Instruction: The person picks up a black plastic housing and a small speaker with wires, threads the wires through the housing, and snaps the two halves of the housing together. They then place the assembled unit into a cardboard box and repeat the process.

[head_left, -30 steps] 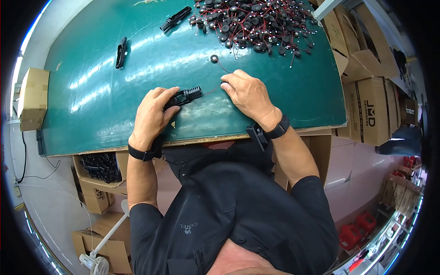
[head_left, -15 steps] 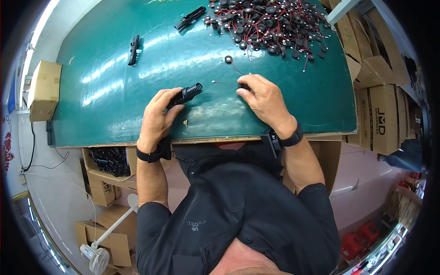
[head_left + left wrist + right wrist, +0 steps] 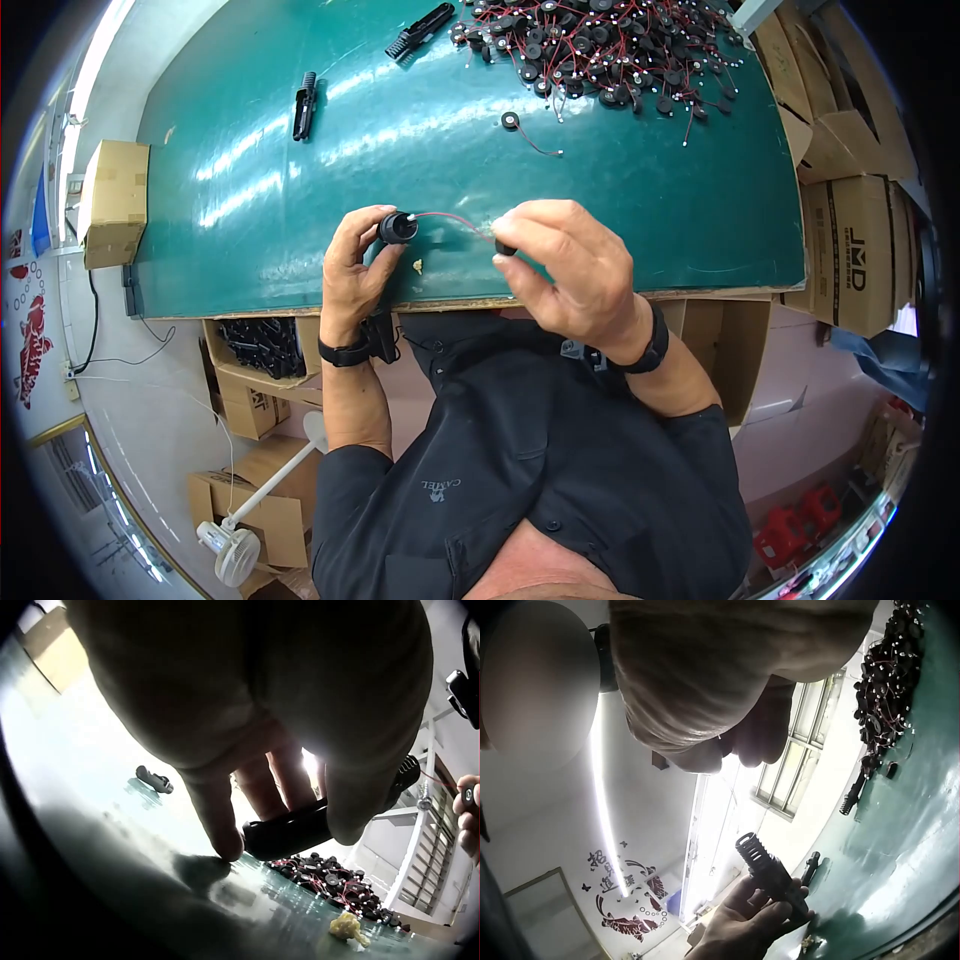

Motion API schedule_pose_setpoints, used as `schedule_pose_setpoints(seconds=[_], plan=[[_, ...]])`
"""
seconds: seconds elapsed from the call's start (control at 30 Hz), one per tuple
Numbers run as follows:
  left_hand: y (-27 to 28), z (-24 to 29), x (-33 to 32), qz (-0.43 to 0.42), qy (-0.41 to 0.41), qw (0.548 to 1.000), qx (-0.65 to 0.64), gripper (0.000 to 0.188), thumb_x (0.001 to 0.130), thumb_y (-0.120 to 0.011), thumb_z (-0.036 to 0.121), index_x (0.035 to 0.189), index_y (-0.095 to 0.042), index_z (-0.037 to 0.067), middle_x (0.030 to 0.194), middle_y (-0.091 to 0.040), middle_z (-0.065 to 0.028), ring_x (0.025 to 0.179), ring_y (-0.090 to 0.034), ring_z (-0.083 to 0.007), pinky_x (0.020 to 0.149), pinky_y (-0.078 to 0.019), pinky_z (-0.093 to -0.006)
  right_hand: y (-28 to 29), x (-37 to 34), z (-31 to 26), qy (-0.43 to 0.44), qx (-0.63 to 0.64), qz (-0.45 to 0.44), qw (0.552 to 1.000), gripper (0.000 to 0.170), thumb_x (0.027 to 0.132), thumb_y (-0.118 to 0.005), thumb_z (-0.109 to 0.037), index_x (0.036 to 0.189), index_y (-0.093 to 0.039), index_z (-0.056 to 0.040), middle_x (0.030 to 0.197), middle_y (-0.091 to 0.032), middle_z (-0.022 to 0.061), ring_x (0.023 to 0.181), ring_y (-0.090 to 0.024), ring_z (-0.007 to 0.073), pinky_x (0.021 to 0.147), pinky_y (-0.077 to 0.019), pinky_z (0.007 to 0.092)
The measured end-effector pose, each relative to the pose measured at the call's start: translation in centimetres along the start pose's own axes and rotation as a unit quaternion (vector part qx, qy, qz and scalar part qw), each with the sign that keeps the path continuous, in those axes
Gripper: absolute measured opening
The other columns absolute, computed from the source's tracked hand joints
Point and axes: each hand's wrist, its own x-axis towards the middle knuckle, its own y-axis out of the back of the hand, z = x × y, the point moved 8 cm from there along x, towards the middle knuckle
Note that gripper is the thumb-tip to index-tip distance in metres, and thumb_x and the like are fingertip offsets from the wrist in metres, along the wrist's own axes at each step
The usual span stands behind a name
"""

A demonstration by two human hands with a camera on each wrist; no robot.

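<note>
My left hand [image 3: 355, 265] grips a black plastic housing [image 3: 398, 228] with its ribbed end turned up toward the head camera. That ribbed end shows plainly beyond the fingers in the right wrist view, on the same housing [image 3: 761, 862]. Between thumb and fingers, my right hand [image 3: 580, 268] pinches a small round black buzzer [image 3: 505, 248], partly hidden by the fingertips. A thin red wire [image 3: 455, 217] arches from the buzzer to the housing, its white tip right at the housing's round opening. In the left wrist view the pinched buzzer [image 3: 468, 795] is at the right edge.
A heap of wired black buzzers [image 3: 600, 55] covers the far right of the green table [image 3: 240, 220]. One single buzzer [image 3: 511, 120] lies nearer. Two more housings [image 3: 305, 106] lie at the back left. A yellowish lump [image 3: 418, 267] sits near the front edge; a carton [image 3: 116, 205] stands left.
My right hand has come in toward the body with the buzzer, and the wire's tip has swung over to the housing. My left hand has tipped the housing's ribbed end upward.
</note>
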Motion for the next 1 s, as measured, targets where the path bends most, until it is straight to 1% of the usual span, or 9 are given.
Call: schedule_pose_setpoints(seconds=[0.1, 0.27, 0.53, 0.63, 0.77, 1.0], plan=[[-0.1, -0.3, -0.2, -0.020, -0.003, 1.000, 0.002, 0.052, 0.091, -0.074, -0.015, 0.138, -0.063, 0.002, 0.138, -0.064, -0.0121, 0.130, -0.064, -0.0236, 0.109, -0.0559, -0.0390, -0.4, 0.0, -0.7, 0.012, 0.007, -0.010, 1.000, 0.040, 0.078, -0.083, 0.007, 0.117, -0.074, -0.0007, 0.106, -0.073, 0.0147, 0.084, -0.074, 0.0282, 0.070, -0.0612, 0.0356], [-0.3, -0.2, -0.3, -0.025, -0.004, 1.000, 0.017, 0.052, 0.091, -0.074, -0.016, 0.138, -0.063, 0.003, 0.138, -0.064, -0.0124, 0.130, -0.064, -0.0236, 0.109, -0.0559, -0.0387, -1.4, -0.6, -0.7, 0.036, 0.007, -0.014, 0.999, 0.044, 0.076, -0.083, 0.008, 0.118, -0.073, -0.0005, 0.107, -0.072, 0.0138, 0.082, -0.073, 0.0270, 0.068, -0.0605, 0.0357], [-0.5, -0.1, -0.4, -0.026, -0.015, 0.999, 0.032, 0.050, 0.090, -0.074, -0.016, 0.136, -0.064, 0.002, 0.137, -0.065, -0.0133, 0.129, -0.065, -0.0247, 0.109, -0.0567, -0.0394, -2.5, -0.8, -0.5, 0.025, -0.007, -0.037, 0.999, 0.040, 0.077, -0.082, 0.008, 0.115, -0.072, -0.0010, 0.103, -0.069, 0.0117, 0.080, -0.072, 0.0269, 0.067, -0.0599, 0.0367], [-0.4, 0.0, -0.3, -0.008, -0.018, 0.999, 0.050, 0.051, 0.082, -0.077, -0.016, 0.130, -0.068, 0.001, 0.131, -0.069, -0.0146, 0.123, -0.069, -0.0266, 0.106, -0.0567, -0.0377, -2.9, -1.1, -0.3, 0.021, -0.007, -0.038, 0.999, 0.039, 0.077, -0.082, 0.008, 0.114, -0.072, -0.0013, 0.103, -0.069, 0.0117, 0.079, -0.072, 0.0273, 0.067, -0.0600, 0.0372], [-0.7, 0.5, -0.2, -0.004, -0.031, 0.996, 0.081, 0.051, 0.079, -0.079, -0.014, 0.127, -0.070, 0.001, 0.127, -0.072, -0.0144, 0.120, -0.070, -0.0279, 0.102, -0.0567, -0.0376, -3.3, -1.3, 0.0, 0.016, -0.010, -0.049, 0.999, 0.038, 0.077, -0.082, 0.007, 0.113, -0.072, -0.0015, 0.103, -0.069, 0.0118, 0.080, -0.072, 0.0279, 0.068, -0.0604, 0.0377], [-0.9, 0.8, -0.1, -0.009, -0.044, 0.994, 0.096, 0.053, 0.077, -0.081, -0.013, 0.127, -0.071, 0.002, 0.124, -0.074, -0.0155, 0.115, -0.072, -0.0297, 0.100, -0.0572, -0.0380, -3.6, -1.3, 0.4, -0.006, -0.005, -0.067, 0.998, 0.038, 0.077, -0.083, 0.007, 0.112, -0.072, -0.0015, 0.103, -0.069, 0.0117, 0.082, -0.073, 0.0289, 0.070, -0.0611, 0.0377]])
